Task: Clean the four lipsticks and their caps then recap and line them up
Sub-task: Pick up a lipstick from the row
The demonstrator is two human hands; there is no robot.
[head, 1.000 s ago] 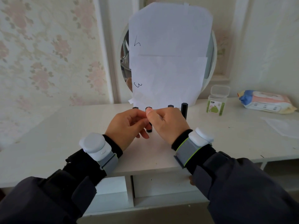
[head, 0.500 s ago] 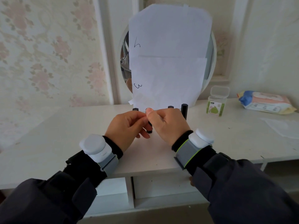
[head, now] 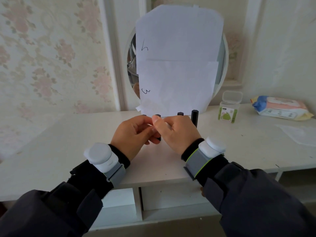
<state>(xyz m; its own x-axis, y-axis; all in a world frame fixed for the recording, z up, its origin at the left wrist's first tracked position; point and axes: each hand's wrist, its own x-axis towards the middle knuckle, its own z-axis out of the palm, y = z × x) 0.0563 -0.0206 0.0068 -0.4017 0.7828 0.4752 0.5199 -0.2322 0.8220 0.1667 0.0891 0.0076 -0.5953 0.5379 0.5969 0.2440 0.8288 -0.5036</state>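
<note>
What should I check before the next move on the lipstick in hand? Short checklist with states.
1. Left hand grips the lipstick: ok, fingers curled round it.
2. Right hand pinches something at its top: ok; whether wipe or cap, cannot tell.
3. Lipstick clean: cannot tell, hidden by the hands.
4. Tall lipstick upright and clear of the hands: ok.
5. Three black tops behind the hands, capped or open: cannot tell.
6. Wipes pack on the table: ok, far right.

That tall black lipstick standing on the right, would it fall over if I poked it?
Probably. The tall black lipstick is slim and stands upright on a small base on the smooth white table, so a poke near its top would likely tip it. Its faceted sides might limit rolling.
</note>
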